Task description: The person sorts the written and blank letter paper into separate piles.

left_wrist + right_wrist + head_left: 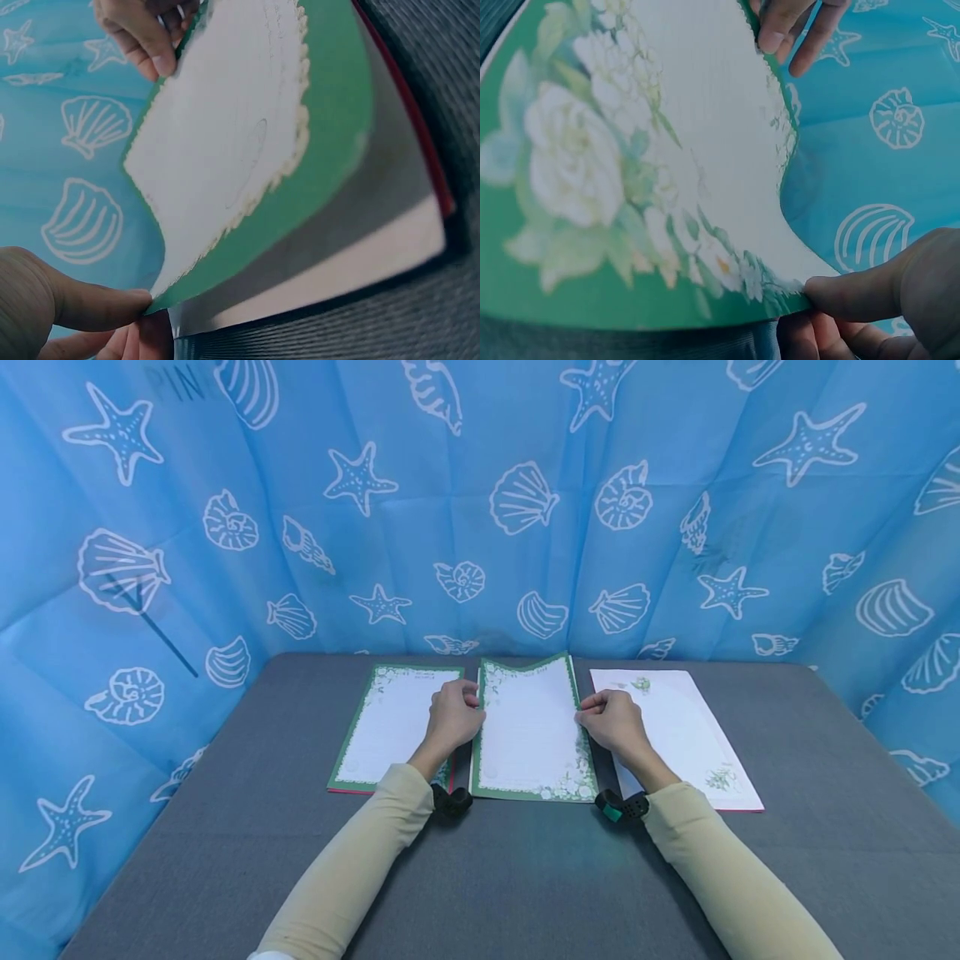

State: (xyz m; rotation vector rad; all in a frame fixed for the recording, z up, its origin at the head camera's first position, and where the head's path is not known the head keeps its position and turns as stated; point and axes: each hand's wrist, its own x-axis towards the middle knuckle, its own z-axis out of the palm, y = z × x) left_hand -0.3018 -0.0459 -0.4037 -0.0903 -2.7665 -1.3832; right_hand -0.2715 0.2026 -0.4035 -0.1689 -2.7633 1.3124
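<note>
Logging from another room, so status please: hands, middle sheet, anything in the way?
Left hand and right hand pinching opposite edges of green-bordered sheet. Sheet bowed, edge raised above white paper. No obstruction visible over it.

Middle sheet [528, 727]: smooth matt paper. Table covering [525, 885]: matt, ribbed cloth. Curtain [465, 510]: smooth, creased cloth.

Head view's bright and pretty even, just soft shadows by the sleeves [348, 864] on the table [540, 881]. Both wrist cams are way dimmer, kinda soft, and the sheet [679, 165] looks blurry up close.
</note>
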